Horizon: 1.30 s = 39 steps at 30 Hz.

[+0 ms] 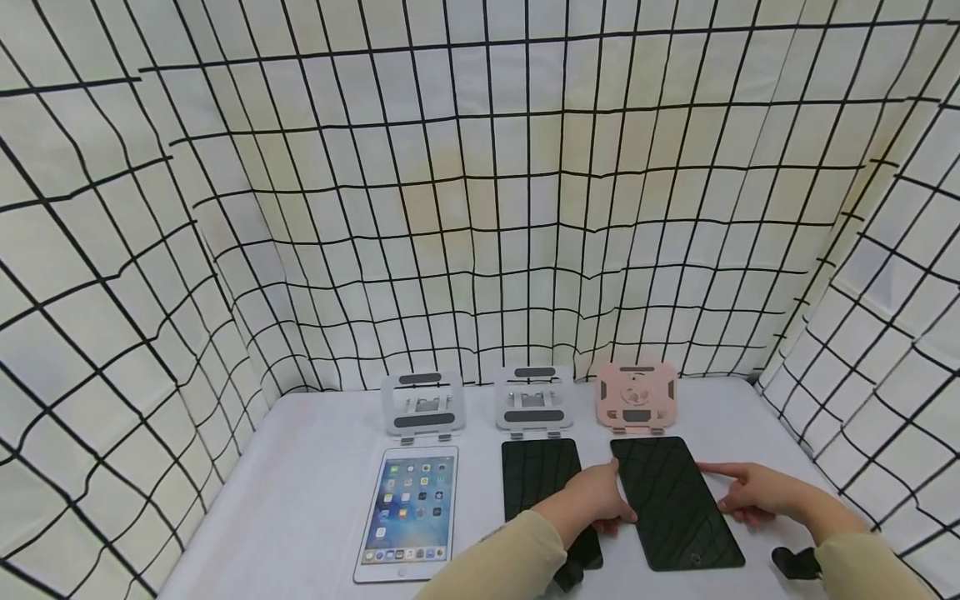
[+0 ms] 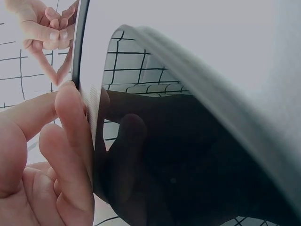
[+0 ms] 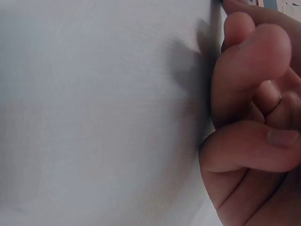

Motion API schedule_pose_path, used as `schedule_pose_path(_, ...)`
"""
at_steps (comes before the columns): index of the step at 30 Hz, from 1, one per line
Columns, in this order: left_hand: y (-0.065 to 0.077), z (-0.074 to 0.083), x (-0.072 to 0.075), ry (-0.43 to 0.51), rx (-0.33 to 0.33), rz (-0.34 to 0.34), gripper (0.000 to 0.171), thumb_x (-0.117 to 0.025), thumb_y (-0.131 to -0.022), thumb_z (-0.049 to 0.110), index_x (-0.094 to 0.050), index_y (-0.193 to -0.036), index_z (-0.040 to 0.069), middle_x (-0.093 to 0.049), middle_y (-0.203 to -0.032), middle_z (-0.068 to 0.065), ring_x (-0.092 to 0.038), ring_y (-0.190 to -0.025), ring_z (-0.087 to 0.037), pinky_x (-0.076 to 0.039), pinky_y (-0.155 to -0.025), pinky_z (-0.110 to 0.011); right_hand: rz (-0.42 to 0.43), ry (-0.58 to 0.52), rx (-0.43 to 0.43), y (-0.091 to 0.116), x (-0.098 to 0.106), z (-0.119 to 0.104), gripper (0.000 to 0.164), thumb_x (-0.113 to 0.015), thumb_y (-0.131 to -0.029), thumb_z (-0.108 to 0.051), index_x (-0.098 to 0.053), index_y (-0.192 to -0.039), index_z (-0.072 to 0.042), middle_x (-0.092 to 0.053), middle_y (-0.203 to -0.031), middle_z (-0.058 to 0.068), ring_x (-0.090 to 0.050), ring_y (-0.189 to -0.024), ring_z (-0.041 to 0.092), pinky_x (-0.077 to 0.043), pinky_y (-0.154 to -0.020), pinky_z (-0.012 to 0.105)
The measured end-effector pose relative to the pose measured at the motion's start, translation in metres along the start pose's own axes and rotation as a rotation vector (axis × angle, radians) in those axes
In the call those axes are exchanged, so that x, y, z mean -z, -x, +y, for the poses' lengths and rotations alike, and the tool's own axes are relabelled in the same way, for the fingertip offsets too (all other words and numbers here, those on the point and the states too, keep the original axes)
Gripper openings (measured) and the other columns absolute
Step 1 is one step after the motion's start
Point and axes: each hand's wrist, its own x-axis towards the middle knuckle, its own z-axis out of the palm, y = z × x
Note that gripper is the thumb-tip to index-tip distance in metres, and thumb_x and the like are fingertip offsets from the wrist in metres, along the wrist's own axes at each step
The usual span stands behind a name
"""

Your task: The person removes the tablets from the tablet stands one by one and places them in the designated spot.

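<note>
A dark-screened tablet (image 1: 667, 500) lies slightly turned on the white table, between both hands. My left hand (image 1: 596, 493) touches its left long edge with a finger and the thumb, reaching over a second dark tablet (image 1: 536, 475). On the far side, my right hand (image 1: 757, 490) has its index finger stretched out against the tablet's right edge; the other fingers are bent in. In the left wrist view, fingers (image 2: 70, 136) rest along a thin tablet edge, and a dark screen (image 2: 188, 155) reflects the hand. The right wrist view shows bent fingers (image 3: 249, 70) beside the white tablecloth.
A white tablet (image 1: 412, 512) with its screen lit lies at the left. Behind the tablets, in a row, stand a grey tablet stand (image 1: 435, 420), another grey stand (image 1: 534, 416) and a pink stand (image 1: 609, 398). Grid-patterned curtains (image 1: 517, 200) enclose the table's back and sides.
</note>
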Motion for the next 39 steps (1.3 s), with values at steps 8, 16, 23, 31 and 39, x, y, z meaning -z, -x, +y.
schedule_pose_path(8, 0.003, 0.001, 0.001, 0.007, -0.004, 0.001, 0.085, -0.086, -0.078, 0.022, -0.042, -0.151, 0.018, -0.062, -0.057, -0.002, -0.055, -0.043, -0.014, -0.045, -0.044, -0.025, -0.003, -0.012, 0.001, 0.001, 0.001, 0.000, 0.078, -0.072, -0.087, -0.015, -0.031, -0.152, 0.001, -0.064, -0.068, 0.005, -0.053, -0.051, 0.011, -0.037, -0.048, 0.023)
schedule_pose_path(16, 0.005, 0.005, -0.001, 0.046, 0.016, -0.010, 0.086, -0.086, -0.078, 0.021, -0.042, -0.151, 0.020, -0.062, -0.057, -0.003, -0.055, -0.042, -0.014, -0.044, -0.044, -0.025, -0.008, -0.016, 0.003, 0.003, 0.004, 0.005, 0.076, -0.070, -0.088, -0.014, -0.031, -0.151, 0.002, -0.063, -0.068, 0.005, -0.053, -0.052, 0.013, -0.037, -0.049, 0.023)
schedule_pose_path(23, 0.000, 0.005, -0.004, 0.079, 0.032, -0.010, 0.084, -0.086, -0.078, 0.021, -0.043, -0.151, 0.020, -0.063, -0.060, -0.004, -0.055, -0.044, -0.015, -0.044, -0.044, -0.026, -0.019, -0.054, 0.003, 0.000, 0.006, 0.010, 0.076, -0.069, -0.089, -0.013, -0.029, -0.152, 0.003, -0.063, -0.069, 0.005, -0.056, -0.053, 0.013, -0.042, -0.051, 0.024)
schedule_pose_path(31, -0.001, 0.005, -0.007, 0.109, 0.018, 0.017, 0.067, -0.079, -0.085, 0.030, -0.051, -0.144, 0.016, -0.062, -0.060, -0.002, -0.057, -0.046, -0.015, -0.045, -0.047, -0.027, 0.002, -0.048, 0.063, 0.000, 0.008, 0.019, 0.073, -0.067, -0.093, -0.017, -0.028, -0.151, 0.005, -0.064, -0.069, 0.005, -0.055, -0.053, 0.013, -0.038, -0.048, 0.023)
schedule_pose_path(39, 0.002, -0.005, -0.007, 0.169, -0.027, 0.050, 0.040, -0.070, -0.092, 0.034, -0.064, -0.126, 0.014, -0.062, -0.066, 0.003, -0.059, -0.053, -0.014, -0.048, -0.053, -0.028, 0.143, 0.019, 0.086, 0.005, 0.001, 0.021, 0.063, -0.063, -0.098, -0.025, -0.037, -0.146, 0.006, -0.063, -0.075, 0.006, -0.057, -0.056, 0.018, -0.043, -0.048, 0.028)
